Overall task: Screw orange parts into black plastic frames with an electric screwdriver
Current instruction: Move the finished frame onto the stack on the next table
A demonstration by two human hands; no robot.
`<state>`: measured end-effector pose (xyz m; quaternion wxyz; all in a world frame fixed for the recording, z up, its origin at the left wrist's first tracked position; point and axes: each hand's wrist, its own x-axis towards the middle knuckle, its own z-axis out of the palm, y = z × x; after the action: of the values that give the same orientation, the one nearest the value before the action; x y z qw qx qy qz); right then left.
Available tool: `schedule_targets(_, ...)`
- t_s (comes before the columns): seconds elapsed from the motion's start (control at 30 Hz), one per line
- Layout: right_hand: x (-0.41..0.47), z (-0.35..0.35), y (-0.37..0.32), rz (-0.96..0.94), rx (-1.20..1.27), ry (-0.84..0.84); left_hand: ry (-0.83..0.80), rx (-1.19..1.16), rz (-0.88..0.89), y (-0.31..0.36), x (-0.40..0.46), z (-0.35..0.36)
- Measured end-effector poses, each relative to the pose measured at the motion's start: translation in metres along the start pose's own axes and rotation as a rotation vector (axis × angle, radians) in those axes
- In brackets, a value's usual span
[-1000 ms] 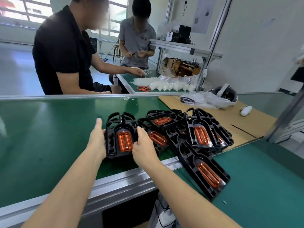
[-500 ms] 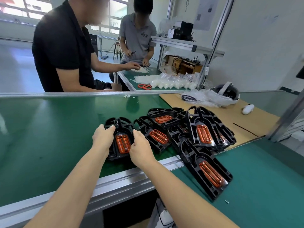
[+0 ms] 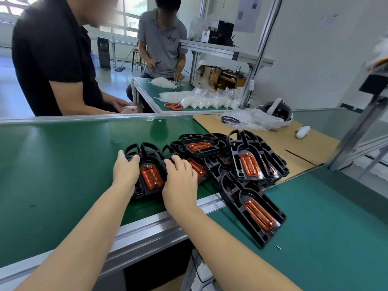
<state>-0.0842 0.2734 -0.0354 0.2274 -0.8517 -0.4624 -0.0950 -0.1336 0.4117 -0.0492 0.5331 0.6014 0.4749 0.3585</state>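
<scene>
A black plastic frame (image 3: 147,158) with an orange part (image 3: 151,177) in its middle lies on the green belt (image 3: 52,164). My left hand (image 3: 125,172) grips its left side, thumb over the top edge. My right hand (image 3: 181,182) rests on its right side, fingers spread over the frame's edge and the neighbouring frame. To the right lies a pile of several more black frames with orange parts (image 3: 249,164). One frame (image 3: 255,211) lies across the metal rail onto the near green table. No electric screwdriver is in view.
A metal rail (image 3: 147,227) edges the belt. A small screw (image 3: 278,247) lies on the near table. A cardboard sheet (image 3: 273,141) holds plastic bags, a white headset (image 3: 277,111) and a white controller (image 3: 302,131). Two people work at the far side; orange scissors (image 3: 173,106) lie there.
My left hand moved from the frame's left edge up onto its top left. My right hand spread its fingers over the frame's right side. The frame shifted slightly on the belt.
</scene>
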Motion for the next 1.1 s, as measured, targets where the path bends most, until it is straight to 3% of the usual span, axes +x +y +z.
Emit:
schedule_targets(0.13,-0.008,-0.001,0.027,0.028,-0.08,-0.067,-0.001,0.136,0.126,-0.008,-0.007,0.001)
schedule_targets(0.27,-0.005,0.002,0.035,0.101,-0.016,-0.188,-0.017,0.108,0.135,-0.007,-0.011,0.012)
schedule_targets(0.67,0.009,-0.01,0.033,0.091,0.038,-0.289,-0.02,0.209,0.155,-0.007,-0.01,0.019)
schedule_targets(0.83,-0.002,-0.034,0.032,-0.031,0.111,-0.156,0.063,0.473,0.177,0.009,-0.024,0.016)
schedule_targets(0.97,-0.014,-0.064,0.051,-0.042,0.115,0.016,0.169,0.401,0.421,0.029,-0.057,0.016)
schedule_targets(1.03,-0.019,-0.079,0.07,0.018,0.098,0.11,0.081,0.254,0.506,0.036,-0.089,0.023)
schedule_targets(1.1,-0.021,-0.09,0.091,0.119,0.027,0.169,-0.107,0.158,0.522,0.037,-0.126,0.038)
